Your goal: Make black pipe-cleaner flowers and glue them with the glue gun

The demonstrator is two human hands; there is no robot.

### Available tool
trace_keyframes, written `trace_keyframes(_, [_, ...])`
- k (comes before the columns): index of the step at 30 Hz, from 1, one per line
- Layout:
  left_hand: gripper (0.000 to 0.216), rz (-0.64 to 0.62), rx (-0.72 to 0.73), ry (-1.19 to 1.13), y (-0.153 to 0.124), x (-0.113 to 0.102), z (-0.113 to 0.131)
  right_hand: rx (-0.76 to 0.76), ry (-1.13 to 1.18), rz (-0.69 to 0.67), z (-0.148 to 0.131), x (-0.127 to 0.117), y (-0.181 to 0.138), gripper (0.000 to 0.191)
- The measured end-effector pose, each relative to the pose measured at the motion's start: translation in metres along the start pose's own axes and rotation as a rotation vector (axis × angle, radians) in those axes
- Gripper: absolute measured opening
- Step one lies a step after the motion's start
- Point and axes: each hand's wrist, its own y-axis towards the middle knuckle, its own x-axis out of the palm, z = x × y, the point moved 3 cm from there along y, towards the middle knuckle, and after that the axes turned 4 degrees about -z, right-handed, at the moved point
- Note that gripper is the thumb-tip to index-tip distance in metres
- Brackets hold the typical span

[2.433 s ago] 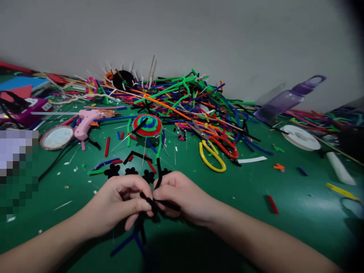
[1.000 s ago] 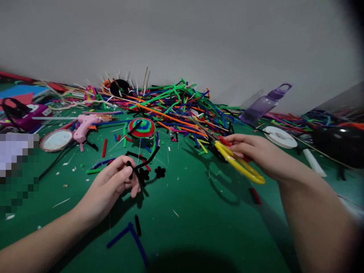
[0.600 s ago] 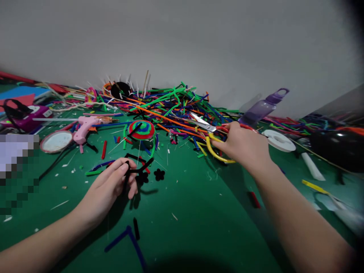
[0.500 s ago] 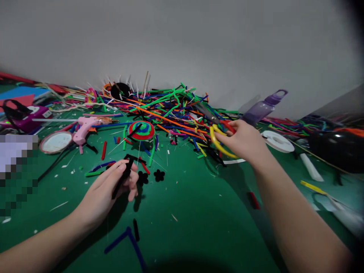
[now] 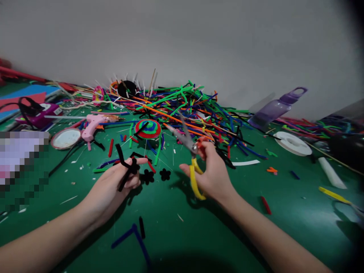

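Pinched in my left hand [image 5: 112,185] is a black pipe cleaner [image 5: 121,155] bent into a small flower shape with loose tails. My right hand [image 5: 214,172] grips scissors [image 5: 196,170] by their yellow and orange handles, and the blades stand apart, pointing up and left. Between the hands, two black pipe-cleaner flowers [image 5: 165,174] lie on the green table. Just beyond them is a round coil [image 5: 148,129] of red, green and blue pipe cleaner with green and blue strips hanging from it. A bent blue pipe cleaner [image 5: 134,228] and a short black piece [image 5: 142,227] lie nearer me.
A large heap of coloured pipe cleaners [image 5: 182,102] runs along the wall. At left are a pink glue gun [image 5: 93,127], a round white lid [image 5: 66,138] and a purple box [image 5: 42,113]. At right are a purple bottle [image 5: 270,112], a white spool [image 5: 292,143] and a yellow-handled tool [image 5: 334,194].
My right hand has brought the scissors from the heap's right side down and left, towards my left hand. The scissors' blades now stand apart. My left index finger has stretched out.
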Motion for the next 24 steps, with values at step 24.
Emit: trace_keyframes(24, [0.024, 0.116, 0.098, -0.292, 0.005, -0.006, -0.001, -0.637, -0.458, 0.145, 0.008, 0.012, -0.013, 0.041])
